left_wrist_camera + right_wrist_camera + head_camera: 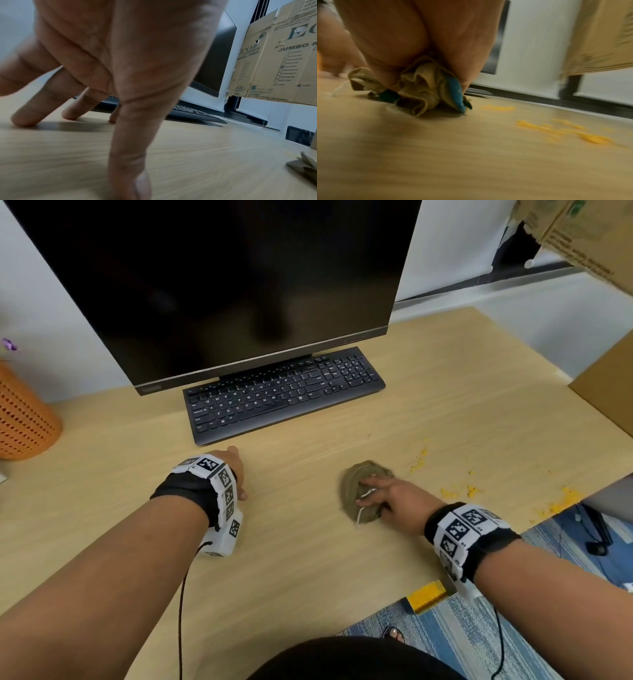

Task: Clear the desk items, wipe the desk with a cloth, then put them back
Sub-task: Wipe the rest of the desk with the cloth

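A crumpled tan cloth point(358, 474) lies on the light wooden desk point(308, 542), right of centre. My right hand point(376, 494) lies over it, fingers curved on top and thumb at its side. The right wrist view shows the cloth point(423, 86) bunched under my palm, with a blue patch on it. Yellow crumbs point(419, 460) are scattered on the desk to the right of the cloth, out to the desk's right edge. My left hand point(239, 474) holds nothing and rests on the desk below the keyboard point(281, 395). Its straight fingertips point(22, 119) touch the wood.
A dark monitor point(222, 278) stands behind the keyboard. An orange mesh basket point(24, 416) sits at the far left. A cardboard box point(609, 392) stands at the right edge, another point(582, 234) hangs above. A yellow object point(426, 594) lies at the desk's front edge.
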